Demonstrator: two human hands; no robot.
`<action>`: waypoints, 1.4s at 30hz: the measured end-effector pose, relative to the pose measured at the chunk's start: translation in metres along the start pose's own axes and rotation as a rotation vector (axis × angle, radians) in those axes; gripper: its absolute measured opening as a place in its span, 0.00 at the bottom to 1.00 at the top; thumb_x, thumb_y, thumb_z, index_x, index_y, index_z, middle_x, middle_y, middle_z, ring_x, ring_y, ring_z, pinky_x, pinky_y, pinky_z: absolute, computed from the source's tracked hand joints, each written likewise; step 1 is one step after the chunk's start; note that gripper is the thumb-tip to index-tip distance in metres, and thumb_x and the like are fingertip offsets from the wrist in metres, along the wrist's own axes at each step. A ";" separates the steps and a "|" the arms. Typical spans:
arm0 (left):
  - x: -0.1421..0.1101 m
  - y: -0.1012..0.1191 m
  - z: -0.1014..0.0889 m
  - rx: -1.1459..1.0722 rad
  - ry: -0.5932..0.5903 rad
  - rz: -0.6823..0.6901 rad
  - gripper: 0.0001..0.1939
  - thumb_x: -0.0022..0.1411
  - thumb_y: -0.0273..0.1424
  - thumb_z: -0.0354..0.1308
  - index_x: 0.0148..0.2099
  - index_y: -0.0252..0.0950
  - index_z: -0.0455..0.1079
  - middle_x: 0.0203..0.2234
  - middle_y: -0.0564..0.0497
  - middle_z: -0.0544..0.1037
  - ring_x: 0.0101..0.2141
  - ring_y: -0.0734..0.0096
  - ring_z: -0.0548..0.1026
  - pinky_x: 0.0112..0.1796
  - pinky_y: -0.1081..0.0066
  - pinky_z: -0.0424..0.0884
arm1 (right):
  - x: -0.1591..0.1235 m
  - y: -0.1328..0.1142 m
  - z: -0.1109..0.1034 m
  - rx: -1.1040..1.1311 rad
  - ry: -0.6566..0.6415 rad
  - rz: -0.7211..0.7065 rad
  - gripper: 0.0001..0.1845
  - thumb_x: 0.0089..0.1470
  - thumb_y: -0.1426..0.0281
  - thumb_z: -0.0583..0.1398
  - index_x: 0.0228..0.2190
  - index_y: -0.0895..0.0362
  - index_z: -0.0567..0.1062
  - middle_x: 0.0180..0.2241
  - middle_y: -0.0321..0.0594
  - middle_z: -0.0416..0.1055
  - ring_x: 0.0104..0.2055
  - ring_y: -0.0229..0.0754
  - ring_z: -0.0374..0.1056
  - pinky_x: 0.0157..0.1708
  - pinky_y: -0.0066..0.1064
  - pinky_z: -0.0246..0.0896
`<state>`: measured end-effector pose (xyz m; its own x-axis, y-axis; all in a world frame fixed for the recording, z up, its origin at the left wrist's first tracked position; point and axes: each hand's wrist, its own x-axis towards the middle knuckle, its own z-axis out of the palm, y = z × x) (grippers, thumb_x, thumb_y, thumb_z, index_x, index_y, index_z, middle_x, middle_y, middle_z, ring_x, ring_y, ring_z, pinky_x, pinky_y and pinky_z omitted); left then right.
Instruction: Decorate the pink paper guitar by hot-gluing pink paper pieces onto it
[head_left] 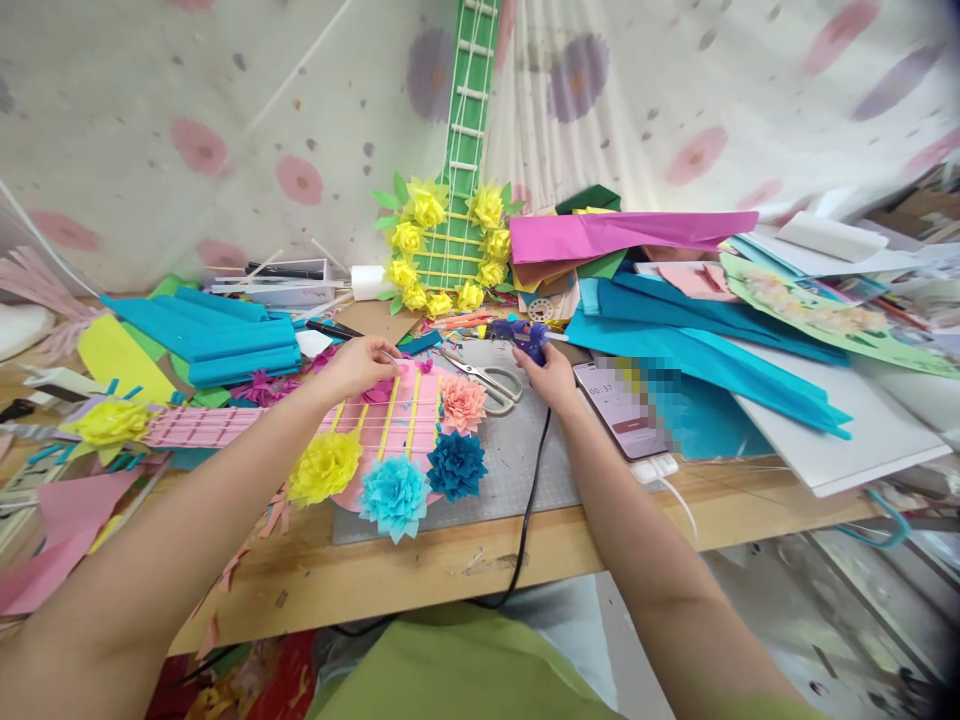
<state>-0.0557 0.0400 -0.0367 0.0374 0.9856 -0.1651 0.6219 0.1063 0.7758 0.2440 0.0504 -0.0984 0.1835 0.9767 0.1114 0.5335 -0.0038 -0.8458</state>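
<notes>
Left hand (366, 364): fingers bent together at the far edge of the pink paper guitar (397, 425); cannot tell whether anything is pinched. Right hand (551, 380): closed around a purple glue gun (529, 341), clear of the guitar's right side. Guitar body lies over the left part of the cutting mat (495, 495), near the table's (300, 590) front edge; neck runs beneath the left forearm toward the table's left end. Scissors (484, 378) lie between guitar and right hand.
</notes>
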 end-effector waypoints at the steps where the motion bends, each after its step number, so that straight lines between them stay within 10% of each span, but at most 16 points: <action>1: -0.002 0.001 0.003 -0.017 0.002 0.001 0.13 0.40 0.32 0.63 0.32 0.37 0.71 0.21 0.54 0.77 0.25 0.69 0.74 0.28 0.71 0.69 | -0.001 -0.004 -0.004 0.091 -0.021 -0.009 0.23 0.46 0.51 0.60 0.35 0.57 0.74 0.31 0.44 0.76 0.33 0.45 0.71 0.36 0.36 0.65; 9: -0.015 0.018 0.013 -0.036 0.070 -0.061 0.13 0.39 0.29 0.63 0.31 0.37 0.68 0.20 0.56 0.75 0.23 0.70 0.73 0.24 0.73 0.64 | -0.020 -0.049 -0.016 0.172 -0.435 -0.107 0.25 0.42 0.50 0.65 0.31 0.59 0.77 0.25 0.39 0.73 0.26 0.38 0.66 0.29 0.31 0.63; 42: -0.013 0.020 0.014 0.051 0.034 -0.105 0.15 0.42 0.33 0.65 0.32 0.37 0.64 0.23 0.54 0.75 0.26 0.69 0.73 0.23 0.74 0.62 | -0.020 -0.065 -0.001 -0.072 -0.437 -0.313 0.22 0.47 0.51 0.63 0.37 0.53 0.80 0.39 0.41 0.79 0.42 0.50 0.73 0.45 0.41 0.66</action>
<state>-0.0331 0.0271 -0.0274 -0.0560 0.9734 -0.2220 0.6603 0.2029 0.7231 0.2068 0.0311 -0.0455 -0.3457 0.9317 0.1118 0.5656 0.3019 -0.7674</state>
